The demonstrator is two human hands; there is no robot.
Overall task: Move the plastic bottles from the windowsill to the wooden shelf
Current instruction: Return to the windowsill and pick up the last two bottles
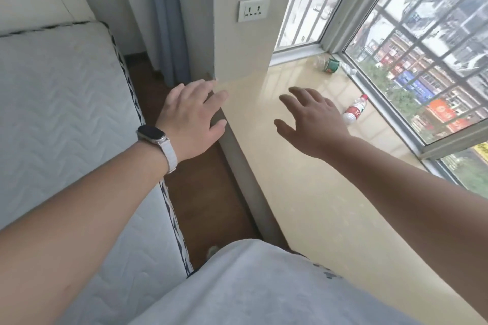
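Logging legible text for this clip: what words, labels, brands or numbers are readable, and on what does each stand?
Nothing is legible enough to quote.
Red-labelled bottle lying on the windowsill: label print too blurred to read.
Green-labelled bottle near the window corner: too small and blurred.
Shop signs outside the window: characters blurred, unreadable.
Smartwatch: screen dark, no text.
Wall socket: no marking visible.

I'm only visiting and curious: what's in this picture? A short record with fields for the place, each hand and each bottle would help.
place: windowsill beside a mattress
left hand: open, at the sill's edge, watch on wrist
right hand: open above the sill, holding nothing
red-label bottle: lying on the sill, beyond the right hand
green-label bottle: lying in the far corner
wooden shelf: not in view
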